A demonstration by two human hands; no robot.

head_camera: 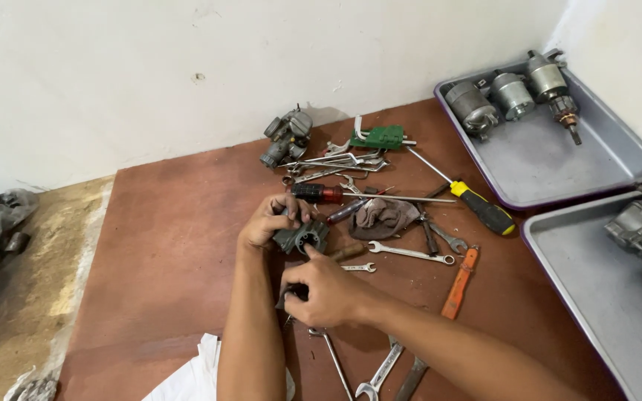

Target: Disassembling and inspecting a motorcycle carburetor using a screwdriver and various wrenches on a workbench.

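Brown mat [172, 245]: both hands [302, 260] clamped on grey part [302, 236], half hidden.

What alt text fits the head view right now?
Both hands work over a brown board: the left hand grips a small grey metal part, the right hand beside it. Wrenches, screwdrivers and two grey trays lie around.

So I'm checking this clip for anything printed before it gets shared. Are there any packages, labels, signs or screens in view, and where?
No packages, signs or screens show.
Green holder: near the wall among the tools, flat, with metal keys sticking out; any marking is too small to tell.
Left hand and right hand: on a dark grey metal part, no label visible.
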